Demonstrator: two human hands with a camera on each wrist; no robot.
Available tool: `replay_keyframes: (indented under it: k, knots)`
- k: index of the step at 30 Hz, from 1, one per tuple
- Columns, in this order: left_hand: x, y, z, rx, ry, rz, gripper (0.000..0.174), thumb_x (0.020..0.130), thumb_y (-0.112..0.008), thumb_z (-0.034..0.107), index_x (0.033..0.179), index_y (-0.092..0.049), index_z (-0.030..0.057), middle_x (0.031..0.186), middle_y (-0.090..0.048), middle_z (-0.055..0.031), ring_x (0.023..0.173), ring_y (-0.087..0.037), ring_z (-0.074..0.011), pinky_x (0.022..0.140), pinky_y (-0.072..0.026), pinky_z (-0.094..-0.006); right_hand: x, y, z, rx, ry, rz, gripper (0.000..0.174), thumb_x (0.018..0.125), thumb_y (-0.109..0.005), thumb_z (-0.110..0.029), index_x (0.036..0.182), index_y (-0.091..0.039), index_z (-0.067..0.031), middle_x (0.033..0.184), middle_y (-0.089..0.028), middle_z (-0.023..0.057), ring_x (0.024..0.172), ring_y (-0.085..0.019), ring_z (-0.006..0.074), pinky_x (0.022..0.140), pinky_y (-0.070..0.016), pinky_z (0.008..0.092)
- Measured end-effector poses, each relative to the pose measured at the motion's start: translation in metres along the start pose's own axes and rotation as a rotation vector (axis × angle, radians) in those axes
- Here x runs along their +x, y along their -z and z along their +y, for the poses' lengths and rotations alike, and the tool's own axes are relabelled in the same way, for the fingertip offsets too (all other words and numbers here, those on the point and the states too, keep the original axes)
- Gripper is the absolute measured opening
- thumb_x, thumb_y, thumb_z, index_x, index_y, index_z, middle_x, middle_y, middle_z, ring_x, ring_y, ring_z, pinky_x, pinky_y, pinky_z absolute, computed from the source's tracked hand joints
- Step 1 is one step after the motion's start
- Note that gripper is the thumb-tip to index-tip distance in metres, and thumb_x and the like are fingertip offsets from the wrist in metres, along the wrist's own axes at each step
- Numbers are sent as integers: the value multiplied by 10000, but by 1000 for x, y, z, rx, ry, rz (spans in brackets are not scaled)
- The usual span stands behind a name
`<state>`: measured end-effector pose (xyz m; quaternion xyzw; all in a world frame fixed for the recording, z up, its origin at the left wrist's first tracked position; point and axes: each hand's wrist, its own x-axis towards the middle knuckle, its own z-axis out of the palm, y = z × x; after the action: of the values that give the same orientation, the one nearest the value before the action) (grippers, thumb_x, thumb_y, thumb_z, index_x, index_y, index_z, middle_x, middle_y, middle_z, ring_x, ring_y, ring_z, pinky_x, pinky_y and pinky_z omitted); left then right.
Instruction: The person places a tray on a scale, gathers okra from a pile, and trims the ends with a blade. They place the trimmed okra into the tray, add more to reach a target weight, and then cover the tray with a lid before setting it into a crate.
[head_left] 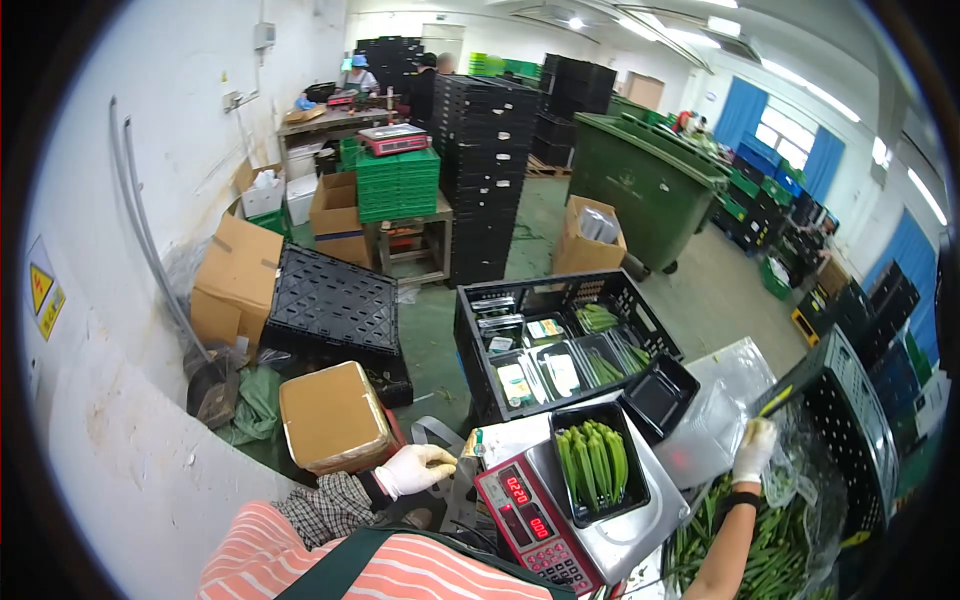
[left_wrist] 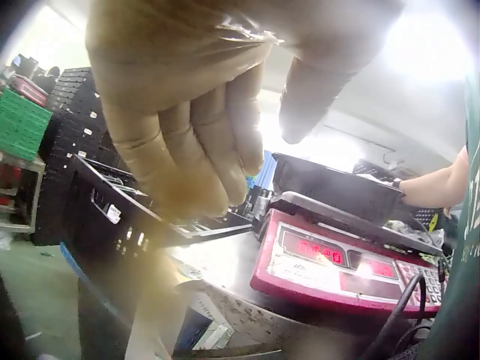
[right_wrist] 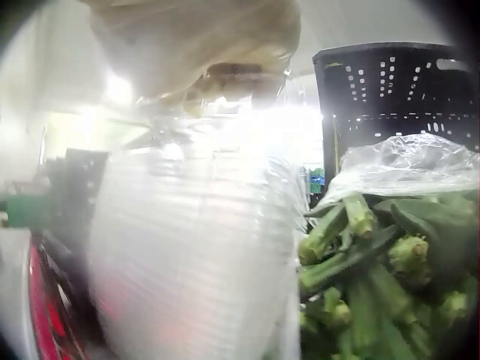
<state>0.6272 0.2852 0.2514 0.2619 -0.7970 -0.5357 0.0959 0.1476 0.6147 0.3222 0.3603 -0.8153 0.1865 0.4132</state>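
My gloved left hand (head_left: pixel 415 470) hovers left of the red scale (head_left: pixel 530 525), its fingers loosely bent and holding nothing. On the scale's metal plate sits a black tray (head_left: pixel 640 490) filled with green okra (head_left: pixel 592 462); a red display reads 0.220. My gloved right hand (head_left: pixel 755 450) is at the corner of a stack of clear plastic lids (head_left: pixel 715 400). In the right wrist view its curled fingers (right_wrist: pixel 232 79) pinch the top edge of the clear lids (right_wrist: pixel 195 240). Beside them lies loose okra (right_wrist: pixel 367 292) in a plastic-lined crate (right_wrist: pixel 397 82).
An empty black tray (head_left: pixel 660 398) leans behind the scale. Beyond it a black crate (head_left: pixel 480 370) contains packed trays. A cardboard box (head_left: pixel 330 410) stands to the left, near a black crate (head_left: pixel 330 300). Farther off are a green wheeled bin (head_left: pixel 640 180) and stacked crates (head_left: pixel 487 160).
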Motion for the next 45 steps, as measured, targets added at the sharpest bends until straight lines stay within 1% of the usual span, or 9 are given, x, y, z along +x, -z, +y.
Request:
replay_keyframes:
  k: [2,6,12,14,18,24,28,33,45]
  knots:
    - [16,0,-5,-145,-37,15,196,830,-611,140,972,-633,7,878,-651,-64,778,-596,-110,713,-480,-251,20,22,-17,254,-98,279,72,881,-506,-104,854,-530,-42,742,-520,101,692,-495,267,652,-409,359]
    - [57,8,43,-226,-247,-39,168,834,-598,103,954,-623,-12,898,-646,-61,798,-592,-110,731,-479,-250,26,88,-86,1191,-636,46,120,932,-479,-188,896,-508,-77,762,-466,-11,653,-438,101,624,-405,260]
    - [124,-2,124,-496,-479,-435,600,893,-550,221,1363,-251,-4,1254,-461,-151,995,-555,-177,875,-434,-287,-10,121,-207,1940,-744,-135,176,891,-540,-239,894,-521,-64,798,-484,39,714,-478,178,650,-456,329]
    - [128,-3,146,-720,-416,-644,615,888,-555,229,1357,-243,-20,1126,-550,-157,847,-609,-162,734,-479,-250,-17,118,-233,1997,-832,-169,190,891,-537,-251,910,-532,-62,788,-486,40,718,-488,187,646,-448,343]
    - [152,9,153,-504,-281,-658,589,870,-575,172,1337,-279,-32,823,-589,-45,591,-541,-65,557,-456,-191,-36,116,-249,1619,-1043,-133,274,888,-550,-246,1063,-516,-38,808,-521,61,598,-509,147,555,-451,290]
    - [187,-19,116,-34,-275,-653,649,839,-619,206,1342,-286,-35,746,-537,-22,533,-496,-61,464,-427,-201,-86,97,-280,810,-1169,-279,746,867,-580,-143,1414,-79,-60,828,-519,80,514,-505,103,440,-428,215]
    - [203,-34,102,136,-411,-624,640,823,-626,302,1294,-372,-49,825,-585,-80,622,-534,-110,547,-453,-235,-104,78,-293,410,-1073,-175,789,797,-660,-165,1395,-174,3,803,-491,36,658,-475,105,613,-426,228]
    - [213,-52,90,192,-630,-444,565,822,-572,327,1164,-477,-113,971,-596,-240,914,-587,-292,782,-453,-337,-122,59,-282,241,-937,-91,567,843,-581,-223,1296,-362,40,1145,-475,226,1050,-476,339,904,-388,373]
    - [223,-73,66,44,-788,-415,343,870,-519,157,1156,-520,-32,920,-587,-203,857,-572,-304,755,-455,-347,-116,56,-284,145,-942,-239,572,850,-508,-162,1325,-289,70,1252,-397,286,1174,-391,389,1013,-297,378]
